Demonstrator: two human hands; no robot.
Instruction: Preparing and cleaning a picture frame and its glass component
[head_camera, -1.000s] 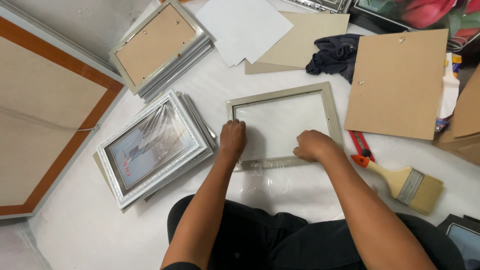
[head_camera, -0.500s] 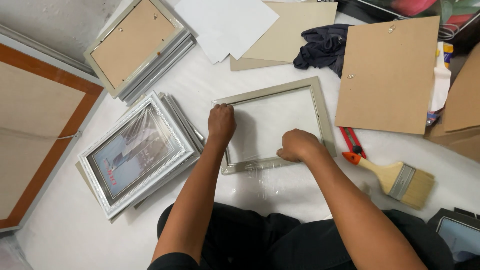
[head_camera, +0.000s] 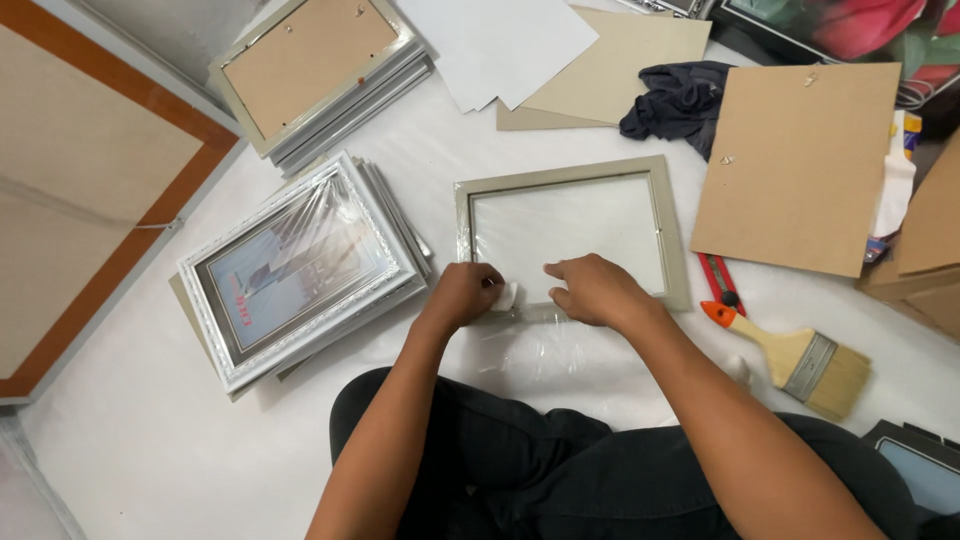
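The empty picture frame (head_camera: 572, 232) is pale grey-beige with a white inside, and it lies flat in the middle of the white floor sheet (head_camera: 130, 440). The left hand (head_camera: 462, 295) and the right hand (head_camera: 597, 289) rest on its near edge, fingers closed together on a small white scrap (head_camera: 506, 296) (what it is cannot be told). Clear film (head_camera: 560, 345) lies just near the frame. At the left sits a stack of wrapped frames (head_camera: 300, 265); at the right a brown backing board (head_camera: 795, 165) and a paintbrush (head_camera: 800, 358).
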